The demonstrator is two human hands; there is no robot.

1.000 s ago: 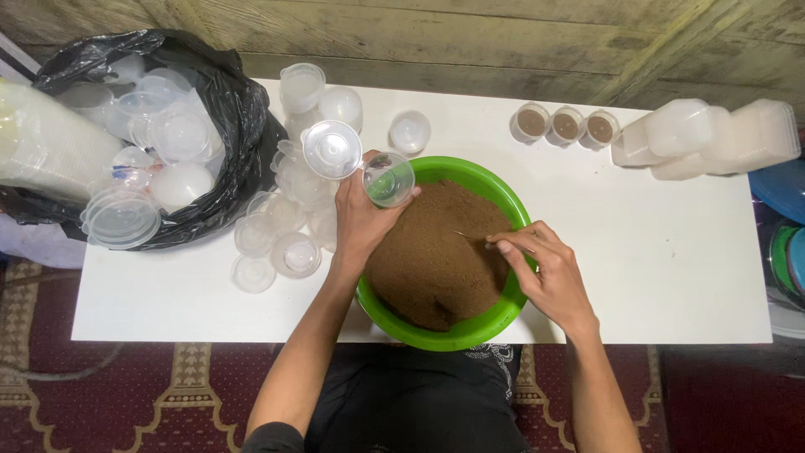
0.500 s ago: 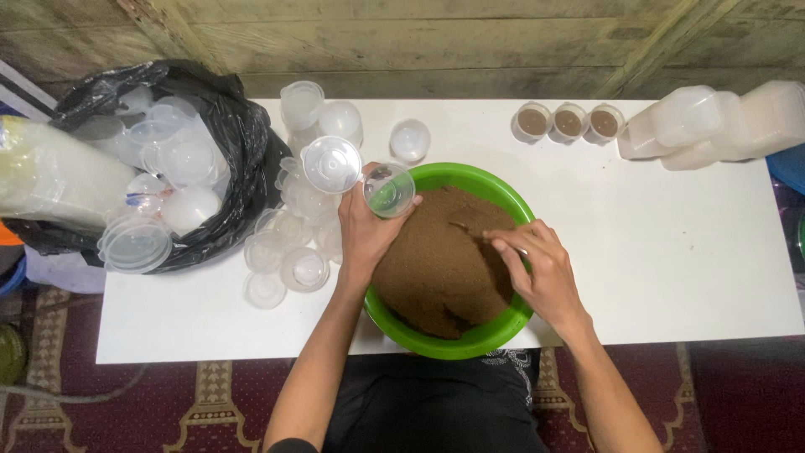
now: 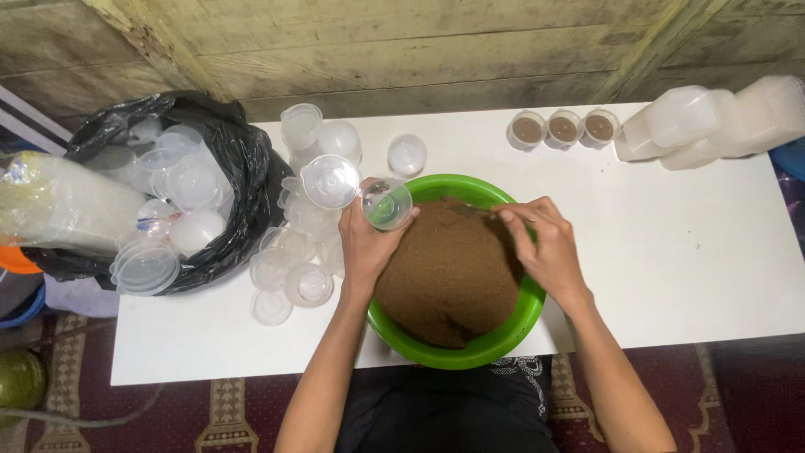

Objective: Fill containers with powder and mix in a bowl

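A green bowl (image 3: 518,323) heaped with brown powder (image 3: 453,273) sits at the near edge of a white table (image 3: 688,252). My left hand (image 3: 365,243) holds a small clear plastic cup (image 3: 386,203) tilted over the bowl's left rim. My right hand (image 3: 541,243) rests over the powder at the bowl's right side, fingers pinched together on something thin that I cannot make out.
Loose clear cups and lids (image 3: 306,252) lie left of the bowl. A black bag (image 3: 243,201) at far left holds more clear containers. Three filled small cups (image 3: 563,128) stand at the back. White stacked containers (image 3: 713,122) sit at the back right.
My right hand has shifted up toward the far right rim of the bowl. The left hand still holds the cup by the rim. The camera view has drifted slightly.
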